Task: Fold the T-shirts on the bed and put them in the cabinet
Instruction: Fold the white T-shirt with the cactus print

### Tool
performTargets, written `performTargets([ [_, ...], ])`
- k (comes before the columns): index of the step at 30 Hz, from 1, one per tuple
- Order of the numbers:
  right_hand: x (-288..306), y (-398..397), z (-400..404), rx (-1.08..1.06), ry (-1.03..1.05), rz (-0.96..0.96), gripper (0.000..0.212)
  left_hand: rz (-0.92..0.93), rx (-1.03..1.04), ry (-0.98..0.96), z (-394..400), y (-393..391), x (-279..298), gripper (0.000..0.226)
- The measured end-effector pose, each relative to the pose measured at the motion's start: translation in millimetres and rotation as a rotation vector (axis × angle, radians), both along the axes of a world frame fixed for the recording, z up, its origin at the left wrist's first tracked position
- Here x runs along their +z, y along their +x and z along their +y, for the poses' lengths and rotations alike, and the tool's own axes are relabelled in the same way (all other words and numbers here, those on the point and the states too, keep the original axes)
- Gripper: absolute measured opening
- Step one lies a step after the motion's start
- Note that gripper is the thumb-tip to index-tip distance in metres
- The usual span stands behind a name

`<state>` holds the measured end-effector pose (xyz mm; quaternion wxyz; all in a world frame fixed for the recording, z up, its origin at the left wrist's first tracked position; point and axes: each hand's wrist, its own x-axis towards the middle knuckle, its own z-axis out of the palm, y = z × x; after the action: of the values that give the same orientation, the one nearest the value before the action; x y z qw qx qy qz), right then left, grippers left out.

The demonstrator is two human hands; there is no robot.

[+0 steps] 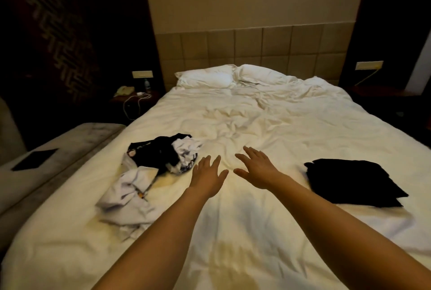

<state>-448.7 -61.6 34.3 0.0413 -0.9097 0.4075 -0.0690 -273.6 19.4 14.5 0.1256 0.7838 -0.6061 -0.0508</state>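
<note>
Both my arms reach out over the white bed (268, 121). My left hand (208, 174) and my right hand (256, 168) hover side by side above the rumpled duvet, fingers straight, holding nothing. Left of my left hand lies a heap of crumpled shirts: a black one (158, 152) tangled with a white printed one (186, 154), and a white one (126, 196) nearer to me. A folded black T-shirt (352, 182) lies flat on the bed to the right of my right hand. No cabinet is in view.
Two white pillows (210, 78) lean on the padded headboard. A nightstand (133, 98) at the left carries a phone, a bottle and a white cable. A grey bench (70, 147) with a dark flat object (35, 159) runs along the bed's left side. The room's edges are dark.
</note>
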Motion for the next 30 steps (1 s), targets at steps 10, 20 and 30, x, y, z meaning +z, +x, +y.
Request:
performTargets([
  [10,-10.4,124.2,66.5,0.181,-0.004,0.067,0.065,0.018,0.180,-0.056,89.8,114.7,-9.4,0.063],
  [20,-65.4,214.7,107.7,0.311,0.079,0.147,0.065,0.249,0.349,-0.102,157.3,193.4,-103.6,0.054],
  [30,-136.3,263.1,128.3,0.100,0.656,-0.171,0.072,0.507,0.517,-0.445,176.8,218.6,-172.9,0.058],
])
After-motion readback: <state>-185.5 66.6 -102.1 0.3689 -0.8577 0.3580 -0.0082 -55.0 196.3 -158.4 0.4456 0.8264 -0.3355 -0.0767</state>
